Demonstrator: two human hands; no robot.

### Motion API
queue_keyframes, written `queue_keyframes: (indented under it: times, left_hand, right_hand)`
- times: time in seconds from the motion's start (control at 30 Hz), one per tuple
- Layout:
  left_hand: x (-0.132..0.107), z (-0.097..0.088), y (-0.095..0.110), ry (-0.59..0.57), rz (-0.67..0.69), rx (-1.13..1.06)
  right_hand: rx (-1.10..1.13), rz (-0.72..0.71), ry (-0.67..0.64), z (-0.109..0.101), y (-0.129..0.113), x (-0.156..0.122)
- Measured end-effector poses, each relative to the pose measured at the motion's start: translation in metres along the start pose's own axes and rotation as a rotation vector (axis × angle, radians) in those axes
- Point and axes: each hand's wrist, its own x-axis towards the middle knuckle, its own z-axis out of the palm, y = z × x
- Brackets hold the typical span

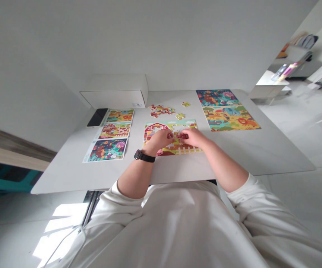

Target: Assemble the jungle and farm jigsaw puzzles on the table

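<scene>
White long-sleeved shirt [189, 219], worn, sleeves pushed back; nearest item, at the near edge of the white table [261, 154].

Farm jigsaw [173, 149], one, lying flat by the middle of that near edge; red barn toward its left, white fence along its near side, pale gaps around its centre. Judged hazard: a piece forced into the wrong gap could buckle its neighbours.

Left hand [161, 140], over the barn side, fingers curled together; whether a piece is pinched cannot be told. Black smartwatch [144, 156] on its wrist; a low strap could catch the jigsaw's near left corner.

Right hand [192, 137], just beside, fingertips drawn in near a reddish bit; grip cannot be told. With both hands so close, one could knock the other's work askew.

Loose jigsaw pieces [162, 110], a cluster toward the far edge, some overlapping; a hasty reach could scatter them or mix up similar colours.

Printed picture sheets [114, 130], three, toward the left edge. Black phone [97, 117] beside them; a nudge leftward could tip it off. White carton [113, 99], far left corner. Picture panels [230, 118], two, far right corner.
</scene>
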Motion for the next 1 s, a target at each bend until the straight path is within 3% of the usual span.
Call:
queue_keyframes:
  times: [0.13,0.27,0.4,0.83,1.0]
  left_hand:
    - [0.0002,-0.001,0.0001,0.006,0.036,0.045]
    - [0.0017,-0.0018,0.0025,0.063,0.237,0.065]
    - [0.0043,0.0018,0.003,0.01,0.411,0.133]
    - [0.002,-0.0032,0.003,-0.047,0.446,0.218]
    - [-0.0011,-0.0047,0.0037,-0.041,0.383,0.278]
  right_hand:
    - [-0.025,0.024,-0.025,-0.0008,-0.0008,-0.0005]
    - [-0.031,0.027,-0.027,-0.0009,-0.0009,-0.0009]
    - [-0.03,0.018,-0.027,-0.0013,-0.001,-0.0014]
    - [-0.033,0.032,-0.048,-0.0036,-0.005,-0.0026]
    - [-0.034,0.042,-0.058,-0.0039,-0.0052,-0.0022]
